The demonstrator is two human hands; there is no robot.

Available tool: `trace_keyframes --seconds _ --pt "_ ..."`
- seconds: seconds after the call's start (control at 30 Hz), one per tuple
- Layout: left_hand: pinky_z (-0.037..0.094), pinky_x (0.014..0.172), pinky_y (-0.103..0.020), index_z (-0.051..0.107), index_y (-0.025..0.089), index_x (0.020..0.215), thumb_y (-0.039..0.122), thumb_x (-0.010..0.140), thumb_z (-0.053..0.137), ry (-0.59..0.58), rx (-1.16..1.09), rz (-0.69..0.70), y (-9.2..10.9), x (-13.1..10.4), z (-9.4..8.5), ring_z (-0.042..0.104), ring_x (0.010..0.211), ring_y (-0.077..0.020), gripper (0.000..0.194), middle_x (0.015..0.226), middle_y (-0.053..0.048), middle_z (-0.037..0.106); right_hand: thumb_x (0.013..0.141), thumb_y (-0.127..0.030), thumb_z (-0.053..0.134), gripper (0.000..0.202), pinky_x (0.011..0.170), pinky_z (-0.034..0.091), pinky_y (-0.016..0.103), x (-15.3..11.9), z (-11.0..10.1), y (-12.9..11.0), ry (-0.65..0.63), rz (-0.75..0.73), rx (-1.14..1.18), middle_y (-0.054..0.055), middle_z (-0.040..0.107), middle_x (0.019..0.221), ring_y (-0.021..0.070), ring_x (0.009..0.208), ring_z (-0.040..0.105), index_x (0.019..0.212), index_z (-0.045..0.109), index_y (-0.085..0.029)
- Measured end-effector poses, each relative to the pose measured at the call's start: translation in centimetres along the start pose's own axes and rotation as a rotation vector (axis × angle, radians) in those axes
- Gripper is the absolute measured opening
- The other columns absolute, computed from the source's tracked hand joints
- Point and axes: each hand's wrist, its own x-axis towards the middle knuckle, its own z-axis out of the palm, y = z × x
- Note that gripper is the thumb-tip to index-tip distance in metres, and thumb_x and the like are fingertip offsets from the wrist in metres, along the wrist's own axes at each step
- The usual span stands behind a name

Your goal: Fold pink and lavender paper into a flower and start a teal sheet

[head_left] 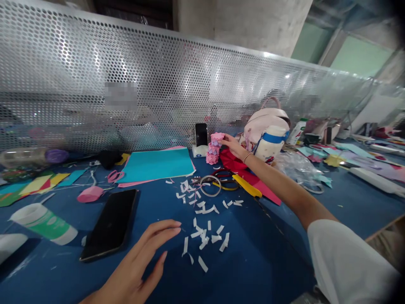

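At the back of the blue table, my right hand [233, 145] reaches out with its fingers closed on the top of a small stack of pink and lilac folded paper pieces [212, 153]. The stack stands upright beside a phone on a white stand [201, 137]. My left hand [145, 253] is at the front, fingers stretched out and holding nothing. To its right lie several white paper scraps [204, 236]. A large black phone [110, 223] rests on the table to its left.
Scissors [226, 179], a tape ring [210, 186] and a yellow cutter [247, 185] lie mid-table. Blue paper sheets [158, 164] are behind the left hand. A pink backpack [265, 118] stands at back right, before a perforated metal screen [152, 84]. A tipped cup [44, 223] lies left.
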Motion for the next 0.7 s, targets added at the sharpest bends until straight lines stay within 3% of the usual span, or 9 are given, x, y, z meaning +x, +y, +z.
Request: trace_keyframes --seconds 0.4,0.7 --pt "0.054 0.104 -0.03 0.043 0.03 0.14 0.005 0.097 0.037 -0.023 0.012 -0.002 -0.2 0.1 -0.3 0.059 0.127 -0.0187 0.051 0.137 -0.006 0.059 0.063 -0.042 0.084 0.044 0.102 0.045 0.037 -0.2 0.4 0.3 -0.016 0.019 0.009 0.001 0.073 0.108 0.0217 0.106 0.062 0.101 0.068 -0.025" --pt "0.054 0.104 -0.03 0.043 0.029 0.141 0.004 0.096 0.037 -0.027 0.016 0.009 -0.2 0.2 -0.3 0.059 0.127 -0.0176 0.051 0.138 -0.006 0.058 0.061 -0.042 0.085 0.05 0.104 0.045 0.038 -0.7 0.7 0.7 -0.024 0.049 0.01 0.001 0.072 0.111 0.0217 0.109 0.062 0.105 0.066 -0.025"
